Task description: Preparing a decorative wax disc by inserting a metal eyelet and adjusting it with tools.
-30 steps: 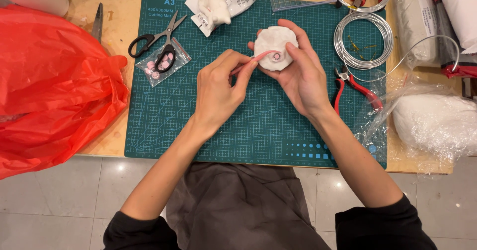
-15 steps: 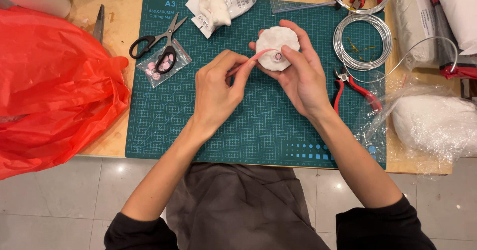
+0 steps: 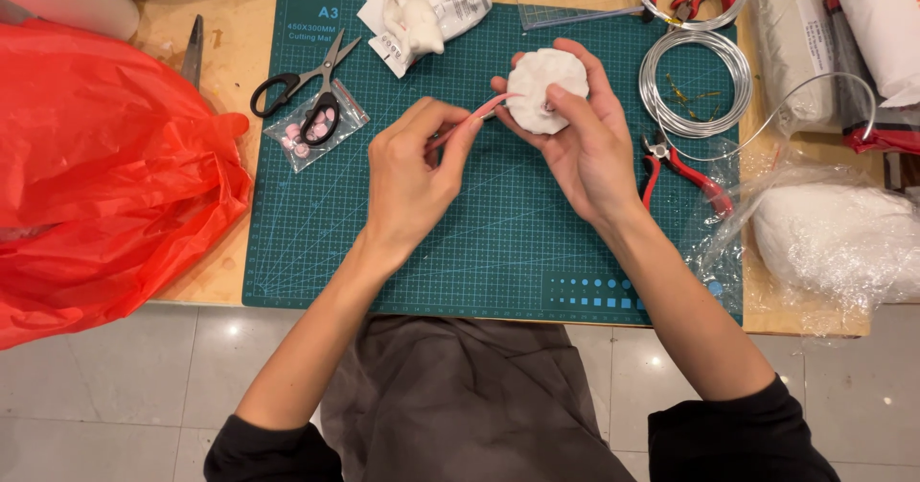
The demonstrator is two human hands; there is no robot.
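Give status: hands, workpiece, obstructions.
Right hand cups white fuzzy ball. Left hand pinches pink stick against it. Pliers, wire coil beside, not blocking.

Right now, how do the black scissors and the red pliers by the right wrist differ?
The scissors have black handles and lie at the upper left of the green mat; the pliers have red handles and lie at its right edge, near the wire coil. The scissors rest partly on a small clear bag; the pliers are partly hidden by the right hand. Neither is held.

Wooden tabletop (image 3: 230, 281) over glossy, perhaps grey, floor tiles (image 3: 144, 396)
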